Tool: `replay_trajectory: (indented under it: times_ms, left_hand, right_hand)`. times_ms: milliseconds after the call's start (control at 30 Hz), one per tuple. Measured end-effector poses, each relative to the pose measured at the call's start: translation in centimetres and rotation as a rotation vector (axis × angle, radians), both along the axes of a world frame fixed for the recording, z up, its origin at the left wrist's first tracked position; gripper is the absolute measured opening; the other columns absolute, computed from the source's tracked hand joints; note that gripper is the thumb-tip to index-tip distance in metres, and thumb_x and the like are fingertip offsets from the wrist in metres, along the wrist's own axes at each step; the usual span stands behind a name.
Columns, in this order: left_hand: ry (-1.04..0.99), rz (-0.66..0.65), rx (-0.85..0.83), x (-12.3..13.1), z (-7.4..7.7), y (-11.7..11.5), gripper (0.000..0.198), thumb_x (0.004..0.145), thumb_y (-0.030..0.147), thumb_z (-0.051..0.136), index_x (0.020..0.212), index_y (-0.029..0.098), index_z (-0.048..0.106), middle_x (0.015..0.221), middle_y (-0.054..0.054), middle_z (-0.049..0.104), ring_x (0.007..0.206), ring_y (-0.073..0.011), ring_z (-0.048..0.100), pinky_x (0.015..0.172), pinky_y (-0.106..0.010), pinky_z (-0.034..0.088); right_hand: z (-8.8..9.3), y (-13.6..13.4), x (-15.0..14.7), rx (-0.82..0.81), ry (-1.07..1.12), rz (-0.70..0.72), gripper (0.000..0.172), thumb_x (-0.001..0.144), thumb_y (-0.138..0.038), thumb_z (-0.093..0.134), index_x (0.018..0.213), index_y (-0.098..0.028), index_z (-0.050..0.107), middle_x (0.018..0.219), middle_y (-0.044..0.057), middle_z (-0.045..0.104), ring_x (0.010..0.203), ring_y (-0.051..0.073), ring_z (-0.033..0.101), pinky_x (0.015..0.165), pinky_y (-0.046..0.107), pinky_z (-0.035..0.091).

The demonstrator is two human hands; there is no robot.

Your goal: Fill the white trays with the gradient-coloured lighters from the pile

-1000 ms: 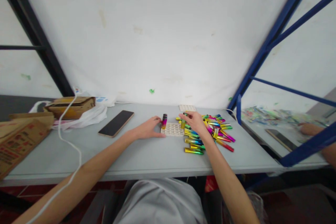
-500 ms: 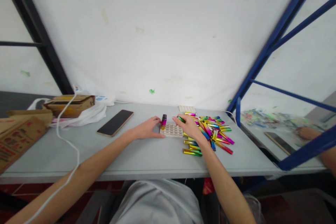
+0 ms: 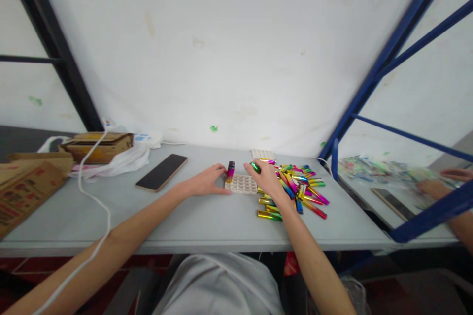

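Note:
A pale tray with rows of small pockets (image 3: 242, 184) lies on the grey table in front of me. In its left end stand upright lighters (image 3: 230, 172) with shiny purple-and-gold bodies and black tops. My left hand (image 3: 209, 180) rests at that end, thumb and fingers spread apart around the tray's corner. Above the right side of the tray, my right hand (image 3: 268, 177) grips a shiny green lighter (image 3: 255, 167), mostly hidden by the fingers. Just right of that hand is a loose heap of rainbow-coloured metallic lighters (image 3: 291, 182), several of them partly behind my wrist.
A black phone (image 3: 162, 172) lies to the left. Farther left are cardboard boxes (image 3: 99, 147), a plastic bag (image 3: 129, 162) and a white cable (image 3: 96, 197). Another pale tray (image 3: 263, 154) is by the wall. Beyond the blue frame (image 3: 334, 142), another person's hands (image 3: 434, 189) are at a table.
My right hand has shifted very slightly, and the green lighter in it shows a little more. My left hand and the tray stay put. The other person's hands have moved.

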State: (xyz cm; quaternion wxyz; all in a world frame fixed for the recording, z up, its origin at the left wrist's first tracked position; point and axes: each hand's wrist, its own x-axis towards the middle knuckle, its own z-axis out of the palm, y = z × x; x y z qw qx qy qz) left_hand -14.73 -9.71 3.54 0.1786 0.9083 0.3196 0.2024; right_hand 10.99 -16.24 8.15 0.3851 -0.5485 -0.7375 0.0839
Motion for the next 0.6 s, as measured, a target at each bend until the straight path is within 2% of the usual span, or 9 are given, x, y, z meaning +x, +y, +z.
replay_trajectory:
  times_ms: [67,167,233,333,433,600]
  left_hand:
    - [0.001,0.002,0.007,0.0,0.0,0.0,0.071,0.083,0.072,0.078,0.127,0.018,0.067,0.136,-0.016,0.067,0.126,-0.0352,0.063,0.114,-0.042,0.048]
    - [0.007,0.002,0.017,0.0,0.0,0.0,0.072,0.083,0.073,0.078,0.127,0.017,0.068,0.134,-0.017,0.067,0.125,-0.0348,0.064,0.114,-0.04,0.048]
    - [0.006,-0.003,0.027,0.1,0.0,0.0,0.073,0.083,0.074,0.077,0.127,0.017,0.068,0.134,-0.016,0.067,0.125,-0.0343,0.064,0.113,-0.039,0.048]
    - [0.006,-0.004,0.017,0.1,0.0,0.0,0.073,0.083,0.073,0.078,0.129,0.017,0.068,0.135,-0.016,0.067,0.126,-0.0342,0.063,0.114,-0.04,0.048]
    - [0.006,-0.007,-0.004,0.1,0.0,0.0,0.073,0.083,0.071,0.08,0.131,0.018,0.067,0.138,-0.015,0.065,0.128,-0.0344,0.062,0.115,-0.041,0.047]
    - [0.023,-0.012,-0.001,0.0,0.0,0.0,0.07,0.085,0.067,0.081,0.132,0.017,0.066,0.139,-0.017,0.064,0.129,-0.0342,0.06,0.116,-0.041,0.046]
  right_hand:
    - [-0.1,0.1,0.1,0.005,-0.02,0.024,0.038,0.103,-0.047,0.055,0.075,-0.022,0.05,0.069,-0.003,0.055,0.067,0.016,0.046,0.066,0.028,0.032]
    - [-0.2,0.2,0.2,0.023,-0.086,0.132,0.036,0.109,-0.042,0.05,0.08,-0.022,0.055,0.079,0.002,0.061,0.077,0.018,0.054,0.074,0.029,0.039]
    - [-0.4,0.1,0.1,0.04,-0.132,0.196,0.041,0.111,-0.044,0.048,0.078,-0.021,0.056,0.084,0.004,0.062,0.082,0.018,0.056,0.078,0.029,0.041]
    - [-0.5,0.0,-0.3,0.003,-0.169,0.218,0.051,0.11,-0.051,0.05,0.07,-0.021,0.054,0.073,0.001,0.058,0.072,0.017,0.052,0.072,0.029,0.038]
    - [-0.6,-0.2,-0.7,-0.08,-0.135,0.246,0.05,0.109,-0.049,0.055,0.069,-0.02,0.058,0.062,-0.002,0.058,0.061,0.015,0.05,0.065,0.028,0.035]
    - [-0.5,-0.5,-0.9,-0.152,-0.085,0.291,0.041,0.107,-0.043,0.062,0.076,-0.018,0.069,0.072,0.002,0.073,0.065,0.016,0.061,0.065,0.026,0.039]
